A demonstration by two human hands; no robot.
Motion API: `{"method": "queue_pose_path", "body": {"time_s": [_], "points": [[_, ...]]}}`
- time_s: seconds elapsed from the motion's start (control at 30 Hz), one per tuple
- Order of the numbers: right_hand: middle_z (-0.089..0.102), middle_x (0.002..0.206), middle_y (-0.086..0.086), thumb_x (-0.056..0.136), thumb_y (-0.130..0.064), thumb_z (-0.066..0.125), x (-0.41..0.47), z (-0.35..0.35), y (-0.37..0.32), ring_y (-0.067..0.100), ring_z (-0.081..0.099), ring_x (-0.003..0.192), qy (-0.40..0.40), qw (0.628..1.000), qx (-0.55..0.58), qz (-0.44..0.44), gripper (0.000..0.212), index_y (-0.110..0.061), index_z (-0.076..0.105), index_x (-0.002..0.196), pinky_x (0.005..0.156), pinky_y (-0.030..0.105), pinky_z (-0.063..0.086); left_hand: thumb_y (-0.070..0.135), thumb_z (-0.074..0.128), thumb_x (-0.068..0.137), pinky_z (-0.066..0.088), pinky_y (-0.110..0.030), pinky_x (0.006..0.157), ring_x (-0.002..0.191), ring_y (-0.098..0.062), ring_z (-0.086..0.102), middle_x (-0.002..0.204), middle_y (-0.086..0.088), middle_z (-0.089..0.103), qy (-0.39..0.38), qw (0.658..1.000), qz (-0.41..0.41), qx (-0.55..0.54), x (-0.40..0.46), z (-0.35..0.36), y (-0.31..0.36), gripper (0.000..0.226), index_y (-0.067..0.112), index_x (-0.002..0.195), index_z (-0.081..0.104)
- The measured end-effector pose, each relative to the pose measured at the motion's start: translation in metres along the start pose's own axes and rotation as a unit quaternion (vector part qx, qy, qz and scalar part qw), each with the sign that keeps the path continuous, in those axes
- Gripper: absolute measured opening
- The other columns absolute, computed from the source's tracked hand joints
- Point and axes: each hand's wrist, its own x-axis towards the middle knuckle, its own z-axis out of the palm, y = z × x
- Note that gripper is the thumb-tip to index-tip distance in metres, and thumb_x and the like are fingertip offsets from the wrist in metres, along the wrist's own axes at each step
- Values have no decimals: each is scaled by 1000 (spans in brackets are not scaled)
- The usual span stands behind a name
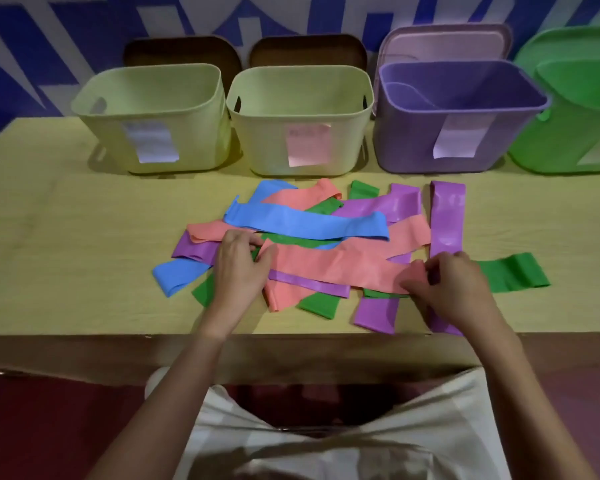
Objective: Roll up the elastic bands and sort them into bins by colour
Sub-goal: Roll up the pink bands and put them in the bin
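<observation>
A heap of flat elastic bands in blue, salmon pink, green and purple lies on the table in front of the bins. A long pink band (340, 265) stretches across the heap's near side. My left hand (238, 268) pinches its left end. My right hand (445, 285) pinches its right end, over a purple band (445, 216). A long blue band (305, 225) lies just behind. Behind the heap stand two pale yellow bins (153, 109) (300, 109), a purple bin (461, 109) and a green bin (568, 133), each with a paper label.
The table's front edge (84, 336) runs close under my wrists. Brown lids (184, 51), a pink lid (444, 41) and a green lid lean behind the bins against a blue and white wall. Bare tabletop (66, 237) lies left of the heap.
</observation>
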Motion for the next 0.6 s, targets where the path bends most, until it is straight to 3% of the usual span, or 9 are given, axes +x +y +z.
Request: {"method": "queue_pose_path", "body": {"time_s": [0.13,0.23,0.37,0.47,0.53,0.6], "points": [[59,74,20,88,-34,61,1,4,7,34,51,65,-10,998,63,-3,34,-17,49,62,58,31,34,16,64,87,46,-37,81,90,-27,59,92,-3,52,6,1000,-17,-5,1,-3,7,11,5,90,63],[62,82,18,85,-27,67,-2,1,4,35,57,77,-5,993,113,15,27,-20,49,67,66,36,44,10,64,87,47,-38,79,90,-27,59,86,0,52,21,1000,-11,-18,1,-8,13,7,3,86,64],[59,76,9,80,-14,73,-11,-9,-2,29,56,71,9,980,195,27,29,-20,47,68,58,32,39,11,63,86,49,-35,75,82,-21,60,86,-2,62,54,995,-14,-82,0,-18,19,2,9,85,64],[56,68,5,77,4,72,-22,-19,-4,15,58,60,10,940,341,20,28,-13,51,76,56,30,50,10,62,88,49,-32,71,77,-19,59,83,-4,64,59,981,-56,-174,0,-24,15,2,11,87,60],[55,64,5,75,11,73,-34,-25,-5,1,53,50,15,904,428,-7,32,-11,50,78,52,15,47,9,60,90,47,-25,65,76,-19,59,81,-7,63,61,970,-76,-223,-2,-27,13,3,9,91,57],[60,65,5,70,13,75,-46,-30,-4,0,58,54,23,871,491,-25,36,-11,53,85,57,13,49,4,57,90,45,-16,61,74,-17,59,76,-4,61,78,959,-83,-259,-7,-31,12,6,7,95,55]]}}
